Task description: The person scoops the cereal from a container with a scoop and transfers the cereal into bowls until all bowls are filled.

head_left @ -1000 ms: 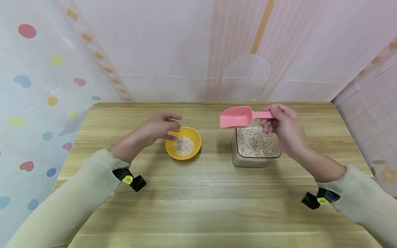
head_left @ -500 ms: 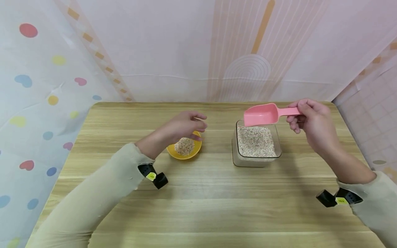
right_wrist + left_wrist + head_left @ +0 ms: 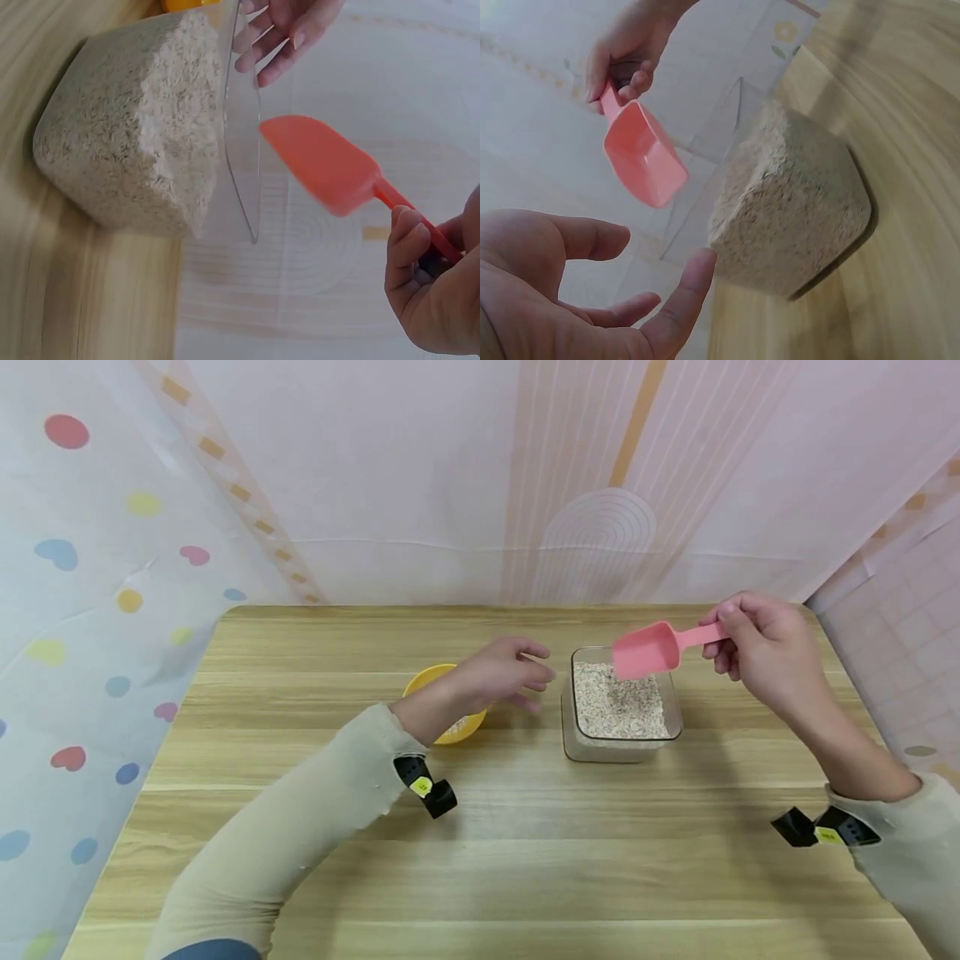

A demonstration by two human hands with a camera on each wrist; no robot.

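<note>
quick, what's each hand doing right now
Left hand: open, holding nothing, beside the clear container.
Right hand: holding the pink scoop by its handle.

My right hand (image 3: 761, 647) holds a smooth, matt pink plastic scoop (image 3: 648, 649) above the clear glossy plastic container (image 3: 621, 750) of coarse, grainy oats, right of centre on the matt wood-grain table (image 3: 525, 860).

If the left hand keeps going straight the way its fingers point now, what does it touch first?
Most likely the near side wall of the clear container of grain. The left hand is open, fingers aimed at it with a small gap; depth is uncertain.
</note>
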